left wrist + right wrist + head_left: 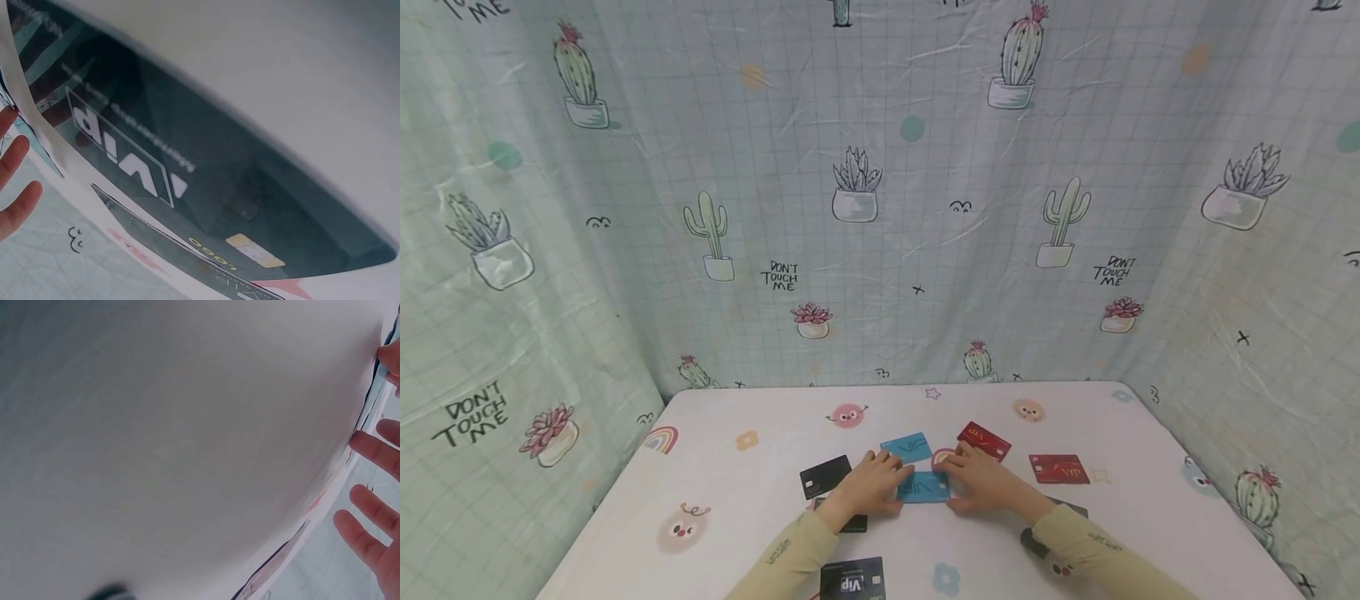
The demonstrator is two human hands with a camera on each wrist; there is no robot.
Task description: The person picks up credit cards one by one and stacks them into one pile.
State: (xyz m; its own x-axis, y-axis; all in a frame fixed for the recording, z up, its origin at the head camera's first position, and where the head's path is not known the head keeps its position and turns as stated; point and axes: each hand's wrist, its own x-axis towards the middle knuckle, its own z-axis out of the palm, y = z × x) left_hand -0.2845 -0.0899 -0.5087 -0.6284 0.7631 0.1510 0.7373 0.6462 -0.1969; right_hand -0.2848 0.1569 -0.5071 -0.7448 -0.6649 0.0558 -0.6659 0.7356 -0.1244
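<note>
A blue card (925, 490) lies on the white table between both hands. My left hand (871, 483) touches its left end, thumb at the near corner and index finger at the far one. At its right end, my right hand (985, 481) touches it the same way, the index finger over the far corner. The extended fingers (369, 450) of the right hand show in the right wrist view. Just beyond lies a second blue card (907, 447). A black card (826, 477) is left of the left hand, and another black card (854, 523) sits partly hidden under that wrist.
Two red cards, one tilted (988, 442) and one straight (1060, 468), lie to the right. A black Vip card (853, 579) is at the near edge of view. Under the right forearm, a dark card (1071, 507) is partly covered. A patterned curtain (880, 250) surrounds the table.
</note>
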